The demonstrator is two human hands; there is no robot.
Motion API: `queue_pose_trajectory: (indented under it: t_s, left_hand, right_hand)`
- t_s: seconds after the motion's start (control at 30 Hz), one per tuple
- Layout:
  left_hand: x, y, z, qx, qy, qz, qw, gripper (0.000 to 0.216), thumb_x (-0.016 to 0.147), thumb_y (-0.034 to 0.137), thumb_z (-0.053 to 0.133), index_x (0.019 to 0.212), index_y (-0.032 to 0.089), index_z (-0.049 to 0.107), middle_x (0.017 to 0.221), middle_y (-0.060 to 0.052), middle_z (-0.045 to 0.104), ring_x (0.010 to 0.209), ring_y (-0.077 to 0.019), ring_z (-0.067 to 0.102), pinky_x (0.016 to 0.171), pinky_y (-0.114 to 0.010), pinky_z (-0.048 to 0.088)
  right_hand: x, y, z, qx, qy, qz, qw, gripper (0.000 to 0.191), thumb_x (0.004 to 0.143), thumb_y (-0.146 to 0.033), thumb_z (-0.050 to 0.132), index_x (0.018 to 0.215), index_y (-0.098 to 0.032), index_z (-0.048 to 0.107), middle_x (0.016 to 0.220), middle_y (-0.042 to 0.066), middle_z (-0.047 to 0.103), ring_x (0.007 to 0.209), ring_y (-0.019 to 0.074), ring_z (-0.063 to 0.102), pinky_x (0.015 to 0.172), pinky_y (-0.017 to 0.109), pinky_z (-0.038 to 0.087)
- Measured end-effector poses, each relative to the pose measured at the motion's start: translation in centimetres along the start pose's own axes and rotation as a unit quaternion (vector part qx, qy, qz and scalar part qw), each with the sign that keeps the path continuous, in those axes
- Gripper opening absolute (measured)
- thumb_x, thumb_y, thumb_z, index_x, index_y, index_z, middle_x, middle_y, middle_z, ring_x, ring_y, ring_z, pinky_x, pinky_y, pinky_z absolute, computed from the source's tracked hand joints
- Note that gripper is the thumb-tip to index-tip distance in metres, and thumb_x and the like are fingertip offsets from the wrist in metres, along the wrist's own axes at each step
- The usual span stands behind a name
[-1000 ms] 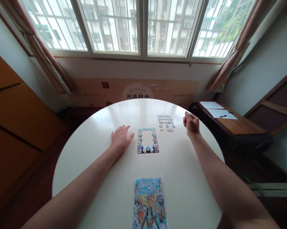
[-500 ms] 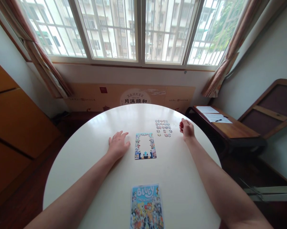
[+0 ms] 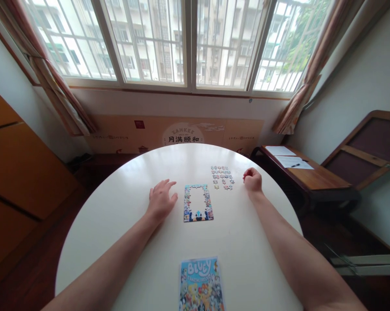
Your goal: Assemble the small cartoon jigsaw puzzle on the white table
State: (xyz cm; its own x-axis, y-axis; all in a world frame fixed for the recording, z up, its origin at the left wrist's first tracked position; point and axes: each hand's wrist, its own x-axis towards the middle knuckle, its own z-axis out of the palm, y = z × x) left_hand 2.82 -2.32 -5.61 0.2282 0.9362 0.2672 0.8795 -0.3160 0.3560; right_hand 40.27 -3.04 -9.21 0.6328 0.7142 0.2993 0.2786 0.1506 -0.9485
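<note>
The puzzle frame [image 3: 198, 203] lies at the centre of the round white table [image 3: 236, 237], long axis toward the window [image 3: 188, 43]. Left grip [image 3: 160, 199] rests spread beside it; right grip [image 3: 253, 179] is curled closed near the pieces [image 3: 222, 177].

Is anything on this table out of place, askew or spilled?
Nothing stands out. The puzzle frame lies flat and square, the loose pieces sit in tidy rows beside it, and the picture sheet lies straight.

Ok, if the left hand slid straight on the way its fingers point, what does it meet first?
Probably nothing: the left hand points just left of the puzzle frame, over bare table toward the far rim. Only its thumb lies near the frame.
</note>
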Motion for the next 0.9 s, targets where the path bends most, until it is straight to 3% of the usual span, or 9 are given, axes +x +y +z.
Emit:
queue_pose_trajectory:
  t_s: [0.1, 0.37, 0.63, 0.9]
  left_hand:
    - [0.0, -0.1, 0.0, -0.021, 0.02, 0.013, 1.0, 0.043, 0.089, 0.028, 0.053, 0.131, 0.024, 0.063, 0.148, -0.011, 0.055, 0.142, -0.0294, 0.044, 0.119, -0.056, 0.03]
    - [-0.2, -0.2, -0.3, -0.048, 0.04, 0.02, 0.998, 0.041, 0.089, 0.027, 0.052, 0.127, 0.021, 0.066, 0.143, -0.011, 0.059, 0.139, -0.0279, 0.048, 0.12, -0.05, 0.034]
    - [-0.2, -0.6, 0.1, -0.078, 0.066, 0.042, 0.994, 0.039, 0.087, 0.027, 0.053, 0.121, 0.02, 0.069, 0.138, -0.012, 0.063, 0.135, -0.0298, 0.051, 0.117, -0.051, 0.037]
    - [-0.1, -0.9, 0.6, -0.125, 0.098, 0.065, 0.985, 0.036, 0.085, 0.027, 0.054, 0.114, 0.018, 0.072, 0.131, -0.014, 0.067, 0.129, -0.0327, 0.055, 0.114, -0.055, 0.04]
  right_hand:
    - [-0.1, 0.0, 0.1, 0.029, 0.015, 0.012, 0.999, 0.014, 0.054, -0.025, 0.046, 0.064, -0.025, 0.037, 0.055, -0.003, 0.047, 0.047, 0.013, 0.04, 0.042, 0.025, 0.03]
    - [-0.2, -0.1, 0.2, 0.068, 0.008, 0.03, 0.997, 0.017, 0.045, -0.022, 0.041, 0.062, -0.024, 0.043, 0.05, -0.004, 0.042, 0.041, 0.0114, 0.033, 0.039, 0.024, 0.021]
    - [-0.5, -0.3, 0.5, 0.031, -0.022, 0.008, 0.999, 0.006, 0.049, -0.022, 0.042, 0.055, -0.023, 0.04, 0.047, -0.004, 0.039, 0.046, 0.0119, 0.032, 0.044, 0.025, 0.022]
    - [-0.2, 0.1, 0.7, 0.0, -0.007, 0.004, 1.0, 0.005, 0.054, -0.023, 0.044, 0.058, -0.024, 0.041, 0.048, -0.004, 0.041, 0.047, 0.0132, 0.035, 0.044, 0.025, 0.024]
